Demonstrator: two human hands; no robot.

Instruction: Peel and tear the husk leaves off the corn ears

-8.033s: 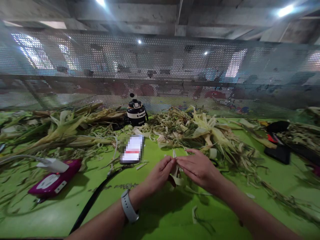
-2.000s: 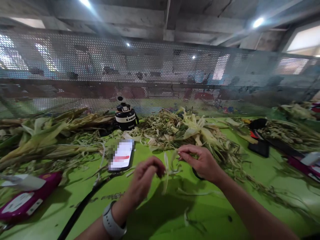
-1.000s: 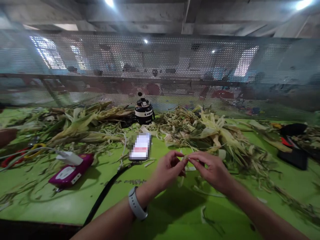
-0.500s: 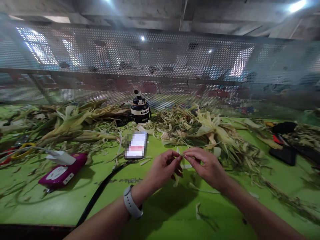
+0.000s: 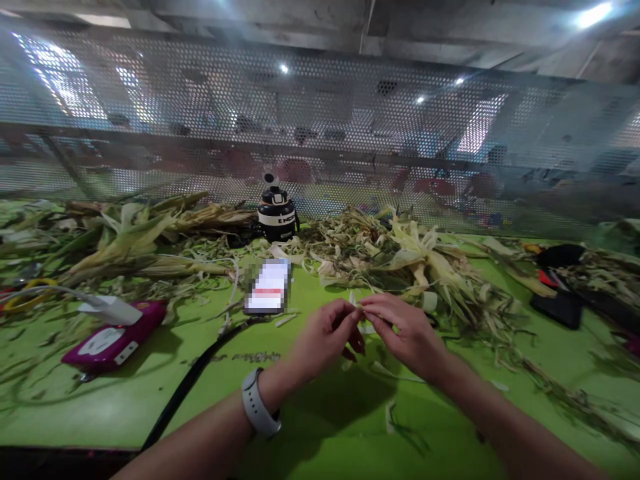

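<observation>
My left hand (image 5: 334,333), with a pale watch strap on its wrist, is closed in a pinch above the green table. Between its fingertips is a pale strip of corn husk (image 5: 353,298), whose upper end sticks up a little. My right hand (image 5: 400,330) meets it from the other side, thumb and forefinger pinched on the same small strip. The fingertips nearly touch, so the part they grip is mostly hidden. Beneath the hands, a thin loose strip (image 5: 395,377) and a short pale scrap (image 5: 389,417) lie on the table.
Heaps of dry corn husk (image 5: 350,247) spread behind the hands, with more husks (image 5: 125,247) at the left. A phone (image 5: 269,287), a black bottle (image 5: 277,217), a purple power strip (image 5: 117,337) and a dark phone (image 5: 557,307) lie about. A perforated screen (image 5: 320,133) stands behind.
The whole view has shifted slightly, so things sit a little further left. Both hands keep their pinch at the strip, with the fingertips a touch closer together.
</observation>
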